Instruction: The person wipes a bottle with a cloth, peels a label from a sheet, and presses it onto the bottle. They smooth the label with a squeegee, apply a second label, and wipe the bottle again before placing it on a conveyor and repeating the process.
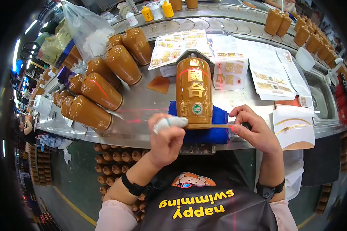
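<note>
A glossy brown bottle [194,88] with raised gold characters and a small round green emblem lies with its neck away from me. Its lower end rests over a folded blue cloth [219,133], and its neck sits in a dark angular holder [207,58]. A thin gold-brown strip [219,126] runs along the bottle's base and off to the right. My left hand [166,138], with white coverings on some fingers, is closed and presses the strip's left part against the bottle. My right hand [257,131] pinches the strip's free right end between thumb and finger.
Several brown bottles [102,90] lie on the metal table to the left. Sheets of gold stickers [272,73] spread behind and right. A white card [293,127] carries gold strips. A conveyor [227,17] curves along the back; a sink [320,94] is at right.
</note>
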A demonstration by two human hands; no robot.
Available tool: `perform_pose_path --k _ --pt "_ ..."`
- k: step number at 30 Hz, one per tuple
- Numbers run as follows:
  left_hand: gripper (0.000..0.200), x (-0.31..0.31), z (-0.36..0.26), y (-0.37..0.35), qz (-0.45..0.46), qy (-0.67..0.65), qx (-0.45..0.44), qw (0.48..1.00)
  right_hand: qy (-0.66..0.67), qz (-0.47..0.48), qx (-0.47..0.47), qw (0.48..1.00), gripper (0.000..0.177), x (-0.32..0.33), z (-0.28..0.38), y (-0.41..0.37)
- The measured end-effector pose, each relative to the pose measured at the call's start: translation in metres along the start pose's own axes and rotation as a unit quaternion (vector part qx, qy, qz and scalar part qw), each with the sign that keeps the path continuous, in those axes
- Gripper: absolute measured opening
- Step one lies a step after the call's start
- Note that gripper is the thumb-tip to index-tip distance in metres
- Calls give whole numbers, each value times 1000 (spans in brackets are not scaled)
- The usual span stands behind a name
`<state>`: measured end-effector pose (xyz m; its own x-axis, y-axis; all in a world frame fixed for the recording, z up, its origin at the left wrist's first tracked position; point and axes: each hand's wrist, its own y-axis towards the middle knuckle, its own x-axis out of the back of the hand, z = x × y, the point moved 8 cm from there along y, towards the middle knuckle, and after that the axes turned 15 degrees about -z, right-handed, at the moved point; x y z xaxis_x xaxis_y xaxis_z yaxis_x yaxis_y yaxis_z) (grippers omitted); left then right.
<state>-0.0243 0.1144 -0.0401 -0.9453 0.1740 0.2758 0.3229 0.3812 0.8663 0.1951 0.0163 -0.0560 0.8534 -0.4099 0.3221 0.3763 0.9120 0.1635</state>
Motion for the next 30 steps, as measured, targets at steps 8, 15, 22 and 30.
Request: perform_pose_path --k 8,15,22,30 --pt "29 -16 -38 20 72 58 -231 968 5 -1 -12 1000 23 0 -3 0" --pt "27 -35 -45 22 135 89 -305 939 -4 1 3 1000 23 0 0 0" --pt "22 -32 -30 17 115 34 -220 968 22 18 -1 1000 23 -3 1 3" --pt "23 -40 -41 17 132 69 -290 945 34 23 -7 999 24 -4 0 1"
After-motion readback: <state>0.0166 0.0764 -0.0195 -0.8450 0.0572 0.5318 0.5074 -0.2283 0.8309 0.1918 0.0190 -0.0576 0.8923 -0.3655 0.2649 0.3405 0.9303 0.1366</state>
